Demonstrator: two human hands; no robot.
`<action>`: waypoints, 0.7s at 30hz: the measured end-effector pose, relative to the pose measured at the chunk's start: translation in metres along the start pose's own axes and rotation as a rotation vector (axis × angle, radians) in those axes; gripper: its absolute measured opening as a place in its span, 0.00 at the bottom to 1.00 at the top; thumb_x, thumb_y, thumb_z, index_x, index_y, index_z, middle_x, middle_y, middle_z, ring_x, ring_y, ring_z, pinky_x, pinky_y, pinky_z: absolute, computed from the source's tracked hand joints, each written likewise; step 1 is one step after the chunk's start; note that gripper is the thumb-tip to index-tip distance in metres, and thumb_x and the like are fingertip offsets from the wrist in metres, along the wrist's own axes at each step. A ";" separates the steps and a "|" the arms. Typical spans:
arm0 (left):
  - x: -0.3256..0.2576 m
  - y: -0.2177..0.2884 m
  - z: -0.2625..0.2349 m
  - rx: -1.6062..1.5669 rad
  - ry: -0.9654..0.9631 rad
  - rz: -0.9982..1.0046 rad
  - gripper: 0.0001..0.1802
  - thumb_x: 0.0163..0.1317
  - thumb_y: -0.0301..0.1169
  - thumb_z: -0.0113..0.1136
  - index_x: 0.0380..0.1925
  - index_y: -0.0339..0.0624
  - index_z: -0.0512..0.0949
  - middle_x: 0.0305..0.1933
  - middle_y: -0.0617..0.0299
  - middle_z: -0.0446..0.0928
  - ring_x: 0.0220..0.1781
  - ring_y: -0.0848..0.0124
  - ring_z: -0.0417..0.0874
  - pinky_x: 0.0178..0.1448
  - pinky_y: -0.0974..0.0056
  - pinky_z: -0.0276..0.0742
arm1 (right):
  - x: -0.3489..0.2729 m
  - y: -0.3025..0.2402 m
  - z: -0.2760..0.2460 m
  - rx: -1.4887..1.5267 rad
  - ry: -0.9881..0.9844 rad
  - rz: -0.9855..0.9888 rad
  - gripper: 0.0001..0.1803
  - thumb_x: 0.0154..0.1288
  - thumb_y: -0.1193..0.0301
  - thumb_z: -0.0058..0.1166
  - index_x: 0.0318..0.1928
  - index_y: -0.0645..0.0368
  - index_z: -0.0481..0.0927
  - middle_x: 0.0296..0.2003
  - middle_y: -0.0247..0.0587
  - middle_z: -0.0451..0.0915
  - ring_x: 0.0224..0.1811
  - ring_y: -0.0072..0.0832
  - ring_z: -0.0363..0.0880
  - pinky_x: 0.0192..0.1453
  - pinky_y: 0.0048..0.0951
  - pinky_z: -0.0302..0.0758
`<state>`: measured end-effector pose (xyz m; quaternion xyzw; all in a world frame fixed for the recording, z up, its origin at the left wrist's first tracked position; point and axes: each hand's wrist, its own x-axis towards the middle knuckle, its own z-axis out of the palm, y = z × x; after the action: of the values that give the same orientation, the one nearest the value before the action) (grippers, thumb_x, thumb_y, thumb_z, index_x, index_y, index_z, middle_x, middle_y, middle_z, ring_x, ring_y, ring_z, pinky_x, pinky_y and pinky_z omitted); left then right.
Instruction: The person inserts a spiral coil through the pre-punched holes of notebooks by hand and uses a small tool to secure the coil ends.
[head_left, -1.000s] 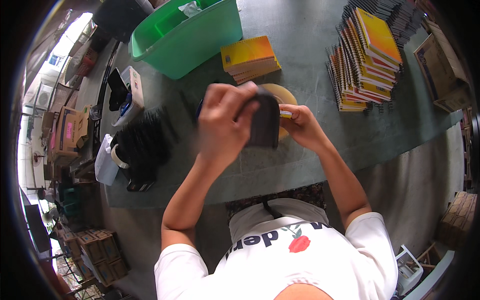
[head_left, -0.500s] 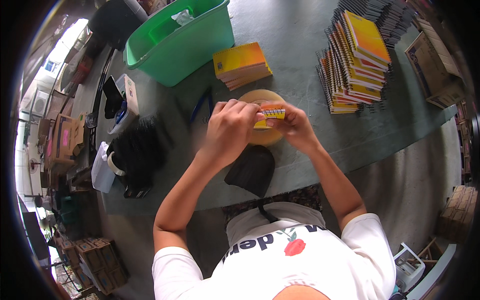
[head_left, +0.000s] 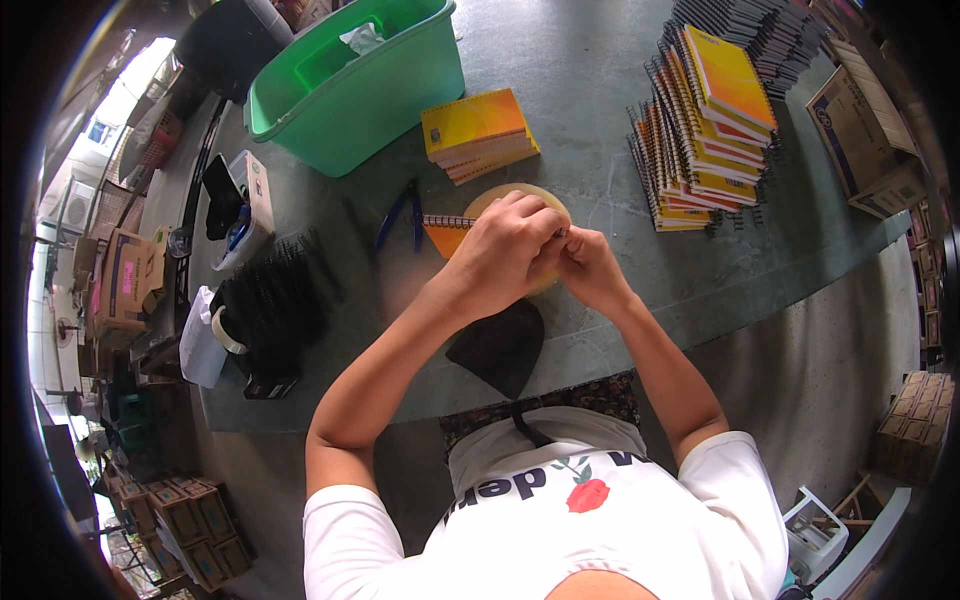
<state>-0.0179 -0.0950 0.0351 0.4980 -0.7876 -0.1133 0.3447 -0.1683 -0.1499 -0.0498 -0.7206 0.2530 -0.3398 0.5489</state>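
A small spiral notebook (head_left: 445,238) with an orange cover lies mostly hidden under my left hand (head_left: 508,243). Its wire binding sticks out to the left of that hand. My left hand is closed over the notebook, fingers bent toward its right end. My right hand (head_left: 597,268) meets it there, thumb and fingers pinched together; what they pinch is hidden. Beneath both hands sits a round yellowish disc (head_left: 482,202), largely covered. To the left rest blue-handled pliers (head_left: 403,215). A dark, flat, rounded pad (head_left: 502,350) lies between my forearms.
Beyond my hands stands a short stack of yellow-orange pads (head_left: 478,128), beside a green tub (head_left: 360,110). A tall pile of spiral notebooks (head_left: 715,120) rises at the right, near a cardboard box (head_left: 865,140). At left are black binding wires (head_left: 270,310) and a small bin (head_left: 255,205).
The notebook has shifted left and lower under my left hand, its binding now showing on that side. My left hand has moved right, over it; my right hand has closed into a pinch.
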 end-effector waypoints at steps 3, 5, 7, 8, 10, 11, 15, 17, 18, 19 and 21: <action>0.003 0.003 0.001 0.010 -0.006 -0.017 0.09 0.49 0.20 0.62 0.33 0.37 0.78 0.37 0.56 0.77 0.41 0.56 0.77 0.45 0.57 0.74 | -0.001 0.011 0.003 0.045 0.019 -0.118 0.13 0.60 0.83 0.47 0.44 0.63 0.77 0.25 0.37 0.77 0.31 0.13 0.70 0.36 0.22 0.73; 0.001 0.004 -0.001 0.029 0.000 -0.098 0.10 0.48 0.20 0.63 0.33 0.38 0.78 0.37 0.55 0.77 0.41 0.56 0.77 0.46 0.58 0.74 | -0.001 0.001 0.006 0.029 -0.012 -0.160 0.18 0.58 0.86 0.45 0.49 0.62 0.75 0.29 0.44 0.77 0.32 0.17 0.73 0.38 0.24 0.74; 0.002 0.003 0.005 0.030 0.008 -0.089 0.11 0.48 0.21 0.64 0.34 0.39 0.78 0.38 0.55 0.77 0.43 0.56 0.77 0.48 0.58 0.74 | -0.002 -0.007 -0.002 -0.071 -0.070 -0.032 0.18 0.57 0.86 0.46 0.48 0.61 0.76 0.31 0.46 0.78 0.33 0.21 0.75 0.40 0.25 0.74; 0.002 0.002 0.006 0.034 0.012 -0.088 0.12 0.48 0.22 0.65 0.35 0.40 0.79 0.39 0.55 0.77 0.44 0.56 0.77 0.49 0.58 0.73 | -0.002 -0.010 -0.006 -0.116 -0.100 0.033 0.18 0.57 0.87 0.46 0.48 0.61 0.76 0.31 0.48 0.78 0.34 0.23 0.76 0.41 0.26 0.74; 0.006 0.009 -0.006 0.180 0.228 0.139 0.12 0.51 0.25 0.65 0.37 0.43 0.78 0.41 0.56 0.76 0.45 0.55 0.76 0.51 0.58 0.72 | 0.000 -0.039 -0.019 -0.155 0.017 -0.151 0.19 0.56 0.87 0.47 0.48 0.62 0.76 0.32 0.48 0.79 0.34 0.25 0.78 0.40 0.27 0.74; 0.011 0.015 -0.019 0.318 0.354 0.098 0.13 0.52 0.26 0.66 0.39 0.44 0.79 0.44 0.57 0.76 0.46 0.56 0.76 0.52 0.59 0.72 | 0.001 -0.061 -0.029 -0.179 0.078 -0.240 0.19 0.55 0.88 0.47 0.48 0.62 0.77 0.32 0.49 0.79 0.35 0.26 0.78 0.40 0.27 0.75; 0.002 0.000 -0.068 0.405 0.700 0.016 0.11 0.55 0.29 0.66 0.39 0.44 0.80 0.44 0.57 0.78 0.50 0.60 0.76 0.54 0.59 0.71 | 0.023 -0.154 -0.107 -0.731 0.646 -0.728 0.17 0.59 0.82 0.50 0.49 0.61 0.78 0.40 0.48 0.81 0.41 0.38 0.81 0.45 0.37 0.76; -0.002 -0.029 -0.074 0.491 0.637 -0.031 0.10 0.54 0.29 0.66 0.37 0.45 0.80 0.42 0.59 0.79 0.47 0.61 0.77 0.52 0.59 0.71 | 0.037 -0.172 -0.154 -1.130 0.828 -0.818 0.15 0.63 0.75 0.53 0.50 0.58 0.79 0.42 0.46 0.81 0.43 0.42 0.81 0.47 0.41 0.77; -0.001 -0.046 -0.071 0.505 0.582 -0.014 0.08 0.55 0.28 0.66 0.36 0.45 0.81 0.41 0.59 0.79 0.48 0.62 0.77 0.53 0.58 0.71 | 0.042 -0.166 -0.173 -1.172 0.752 -0.757 0.15 0.63 0.72 0.54 0.50 0.57 0.79 0.42 0.45 0.81 0.43 0.42 0.81 0.47 0.39 0.77; 0.000 -0.066 -0.061 0.509 0.524 0.001 0.07 0.55 0.28 0.65 0.34 0.45 0.81 0.40 0.59 0.80 0.48 0.62 0.77 0.53 0.56 0.71 | 0.043 -0.154 -0.193 -1.222 0.671 -0.690 0.15 0.64 0.68 0.55 0.50 0.56 0.80 0.43 0.45 0.82 0.44 0.42 0.81 0.47 0.38 0.77; -0.006 -0.103 -0.044 0.597 0.369 -0.069 0.12 0.59 0.30 0.61 0.43 0.44 0.80 0.48 0.57 0.79 0.53 0.61 0.77 0.58 0.56 0.69 | 0.046 -0.149 -0.184 -1.271 0.387 -0.113 0.21 0.61 0.57 0.59 0.51 0.54 0.80 0.47 0.44 0.81 0.52 0.40 0.79 0.57 0.37 0.73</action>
<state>0.0852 -0.1316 0.0117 0.6154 -0.6930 0.2024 0.3163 -0.2813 -0.2578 0.1338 -0.8420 0.4601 -0.2760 -0.0567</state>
